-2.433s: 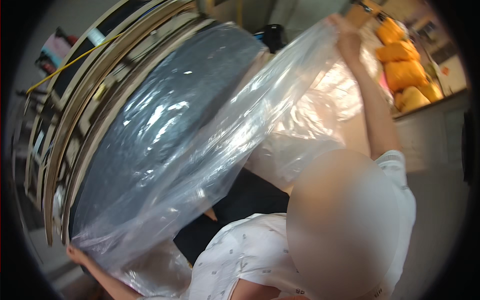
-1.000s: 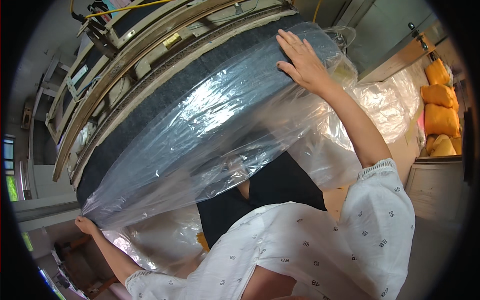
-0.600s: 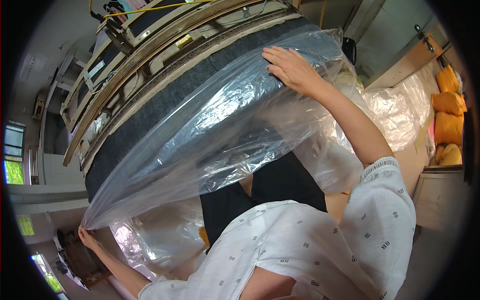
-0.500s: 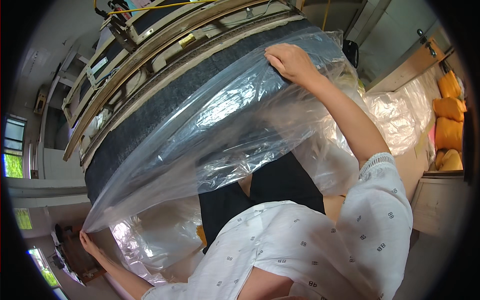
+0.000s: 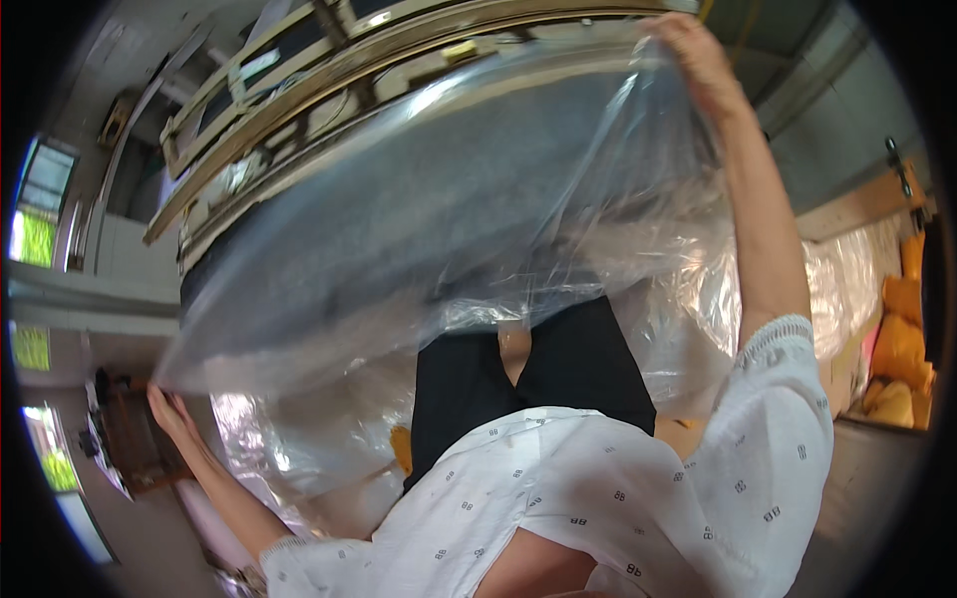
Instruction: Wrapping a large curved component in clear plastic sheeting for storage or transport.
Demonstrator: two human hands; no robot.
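Both hands, left hand and right hand, grip the clear plastic bag: thin, slippery film; hold bunched edges over the stiff, bulky grey cushion.

Left hand: arm outstretched low and wide, fingers closed in a grip. Right hand: arm raised high, fingers curled, gripping.
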